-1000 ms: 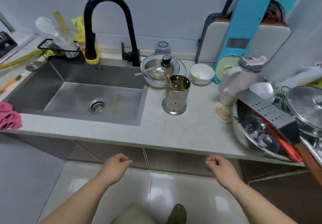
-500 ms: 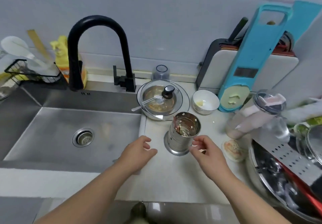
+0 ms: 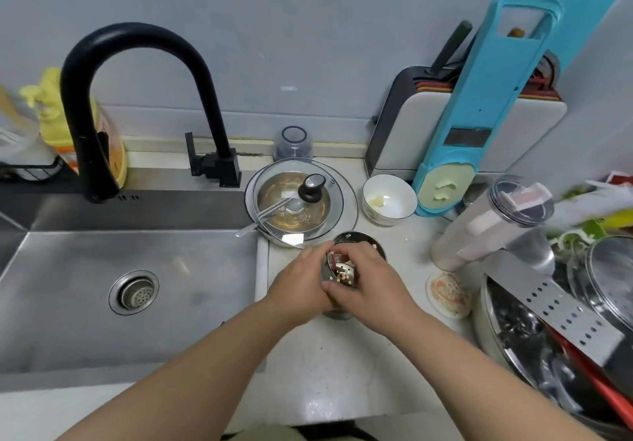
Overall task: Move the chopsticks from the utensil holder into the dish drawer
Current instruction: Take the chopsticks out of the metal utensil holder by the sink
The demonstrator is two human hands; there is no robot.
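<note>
while the chopsticks (image 3: 342, 274) sit end-up inside the steel utensil holder (image 3: 356, 239), just at 3 o'clock of the sink (image 3: 137, 290) on the counter (image 3: 329, 365), both hands are on it. left hand (image 3: 297, 286) wraps the holder's wall at its 9 o'clock, fingers curled round it, bracing. right hand (image 3: 368, 281) comes over the rim from 3 o'clock w/ fingertips dipped toward the stick ends; can't tell if they're pinched on any sticks yet, the knuckles hide it. only the cut ends show, pale and reddish, bunched at the 6 o'clock side of the holder's mouth.

handling, as a guess: sticks look light, stiff, thin, prob smooth and maybe damp, so they'd slip or fan apart if taken one-sided. best to gather the whole bunch near the top ends btwn thumb and fingers, squeeze so they stay parallel, lift straight up to clear the rim. holder looks light too, could tip, so the brace helps. glass lid (image 3: 301, 204) sits close at 11 o'clock. dish drawer isn't in view.
</note>
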